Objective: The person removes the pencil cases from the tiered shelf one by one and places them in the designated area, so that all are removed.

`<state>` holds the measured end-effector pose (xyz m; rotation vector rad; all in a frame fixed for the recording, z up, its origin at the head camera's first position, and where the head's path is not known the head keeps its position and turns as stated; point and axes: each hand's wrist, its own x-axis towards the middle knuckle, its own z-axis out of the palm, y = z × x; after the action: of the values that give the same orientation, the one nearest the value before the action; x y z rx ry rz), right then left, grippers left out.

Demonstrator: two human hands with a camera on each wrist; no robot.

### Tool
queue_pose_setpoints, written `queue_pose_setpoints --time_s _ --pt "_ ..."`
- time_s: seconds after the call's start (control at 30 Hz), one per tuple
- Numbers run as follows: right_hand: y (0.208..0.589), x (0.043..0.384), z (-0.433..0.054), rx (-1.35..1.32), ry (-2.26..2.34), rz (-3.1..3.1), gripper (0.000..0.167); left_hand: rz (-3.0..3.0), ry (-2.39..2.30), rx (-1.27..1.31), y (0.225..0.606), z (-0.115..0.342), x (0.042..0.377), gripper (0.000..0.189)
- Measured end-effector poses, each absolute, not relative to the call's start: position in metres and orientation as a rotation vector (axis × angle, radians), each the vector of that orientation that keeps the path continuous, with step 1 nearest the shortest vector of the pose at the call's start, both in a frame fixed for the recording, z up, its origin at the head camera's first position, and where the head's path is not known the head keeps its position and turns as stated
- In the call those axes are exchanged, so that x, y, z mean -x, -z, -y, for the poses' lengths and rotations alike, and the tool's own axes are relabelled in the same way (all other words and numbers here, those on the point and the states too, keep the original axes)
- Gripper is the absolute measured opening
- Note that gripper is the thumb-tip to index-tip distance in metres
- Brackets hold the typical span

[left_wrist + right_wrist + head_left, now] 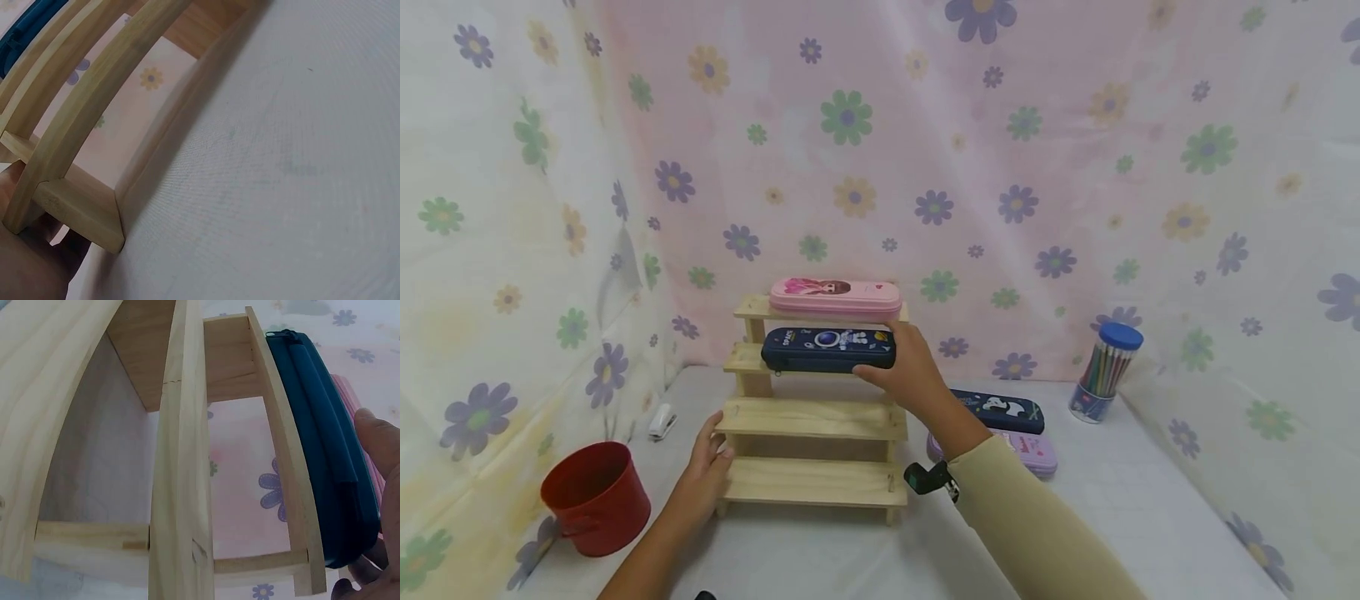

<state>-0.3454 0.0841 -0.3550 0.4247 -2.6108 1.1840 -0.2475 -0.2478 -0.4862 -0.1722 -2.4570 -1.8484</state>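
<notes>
A navy pencil case (829,350) with an astronaut print lies along the second tier from the top of a wooden step shelf (812,418). My right hand (910,367) grips its right end, thumb at the front and fingers behind. In the right wrist view the navy case (325,456) rests against the tier's board, its zip side showing. My left hand (703,471) holds the shelf's left end; the left wrist view has fingers on both sides of a board there. On the top tier lies a pink pencil case (838,298) with a girl print.
To the right of the shelf, a navy panda case (1000,410) lies by a purple case (1033,454). A blue-lidded tub of pencils (1103,375) stands farther right. At left are a red bucket (597,500) and a white stapler (662,422). Flowered cloth surrounds the white table.
</notes>
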Motion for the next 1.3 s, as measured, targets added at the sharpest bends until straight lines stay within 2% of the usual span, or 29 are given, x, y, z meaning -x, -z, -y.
queue_pose_setpoints --time_s 0.27,0.57,1.3 --pt "0.364 0.348 -0.073 -0.374 -1.178 2.629 0.099 2.455 1.888 0.175 0.485 0.249 0.248 0.07" --pt "0.369 0.349 -0.077 -0.364 -1.093 2.597 0.083 2.448 1.856 0.187 0.484 0.247 0.25 0.069" --pt "0.373 0.335 -0.085 -0.283 -1.226 2.623 0.082 2.44 1.841 0.175 0.488 0.248 0.247 0.068"
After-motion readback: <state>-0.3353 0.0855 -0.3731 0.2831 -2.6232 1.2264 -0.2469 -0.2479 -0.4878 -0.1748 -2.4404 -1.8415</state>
